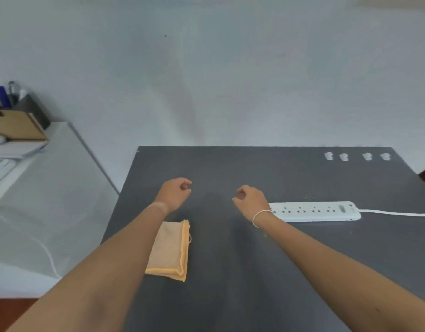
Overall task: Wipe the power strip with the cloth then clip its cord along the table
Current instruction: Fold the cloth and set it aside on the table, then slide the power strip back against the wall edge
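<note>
A white power strip (316,211) lies flat on the dark grey table (230,295), right of centre. Its white cord (398,213) runs off the right edge of the view. A folded orange cloth (170,251) rests near the table's left side, partly under my left forearm. Several small white cord clips (357,156) sit in a row at the far right corner. My left hand (175,194) hovers beyond the cloth, fingers loosely curled, holding nothing. My right hand (251,200) hovers just left of the strip's near end, also curled and empty.
A white cabinet (39,188) stands left of the table, carrying a brown box (17,125), a dark holder with pens (24,104) and papers. A white wall rises right behind the table's far edge.
</note>
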The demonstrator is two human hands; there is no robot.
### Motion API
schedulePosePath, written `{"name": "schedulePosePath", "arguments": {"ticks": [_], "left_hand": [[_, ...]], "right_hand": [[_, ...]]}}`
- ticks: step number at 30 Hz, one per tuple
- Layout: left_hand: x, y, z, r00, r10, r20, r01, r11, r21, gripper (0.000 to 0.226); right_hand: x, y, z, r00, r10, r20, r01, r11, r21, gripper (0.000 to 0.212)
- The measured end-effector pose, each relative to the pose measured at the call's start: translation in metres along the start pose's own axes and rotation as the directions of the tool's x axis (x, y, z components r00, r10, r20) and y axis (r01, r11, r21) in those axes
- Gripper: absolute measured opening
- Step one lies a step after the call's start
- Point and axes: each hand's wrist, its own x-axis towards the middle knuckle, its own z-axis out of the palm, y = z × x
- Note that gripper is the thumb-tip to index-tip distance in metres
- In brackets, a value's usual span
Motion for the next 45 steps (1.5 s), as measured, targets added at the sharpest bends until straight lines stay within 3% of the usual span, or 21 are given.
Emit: {"name": "schedulePosePath", "arguments": {"ticks": [9, 16, 25, 32, 39, 45], "left_hand": [[0.022, 0.101, 0.085, 0.968, 0.179, 0.177, -0.194, 0.978, 0.074, 0.034], [0.011, 0.146, 0.151, 0.929, 0.180, 0.322, -0.248, 0.952, 0.182, 0.041], [-0.003, 0.169, 0.202, 0.962, 0.038, 0.271, -0.135, 0.927, 0.349, 0.064], [-0.009, 0.170, 0.210, 0.959, -0.030, 0.283, -0.139, 0.818, 0.558, 0.070], [-0.001, 0.173, 0.207, 0.956, 0.065, 0.288, -0.237, 0.749, 0.619, 0.057], [0.029, 0.191, 0.189, 0.958, 0.196, 0.211, -0.285, 0.755, 0.591, 0.057]], "right_hand": [[-0.002, 0.099, -0.096, 0.995, 0.018, -0.095, -0.026, 0.997, -0.077, 0.034], [0.007, 0.198, -0.157, 1.000, 0.020, 0.018, -0.015, 0.969, -0.245, 0.039], [0.035, 0.255, -0.194, 0.971, -0.117, 0.209, 0.176, 0.942, -0.286, 0.055], [0.043, 0.270, -0.194, 0.942, -0.174, 0.287, 0.270, 0.900, -0.342, 0.070], [0.055, 0.271, -0.198, 0.920, -0.233, 0.317, 0.341, 0.873, -0.348, 0.065], [0.081, 0.251, -0.226, 0.928, -0.315, 0.200, 0.369, 0.854, -0.368, 0.064]]}}
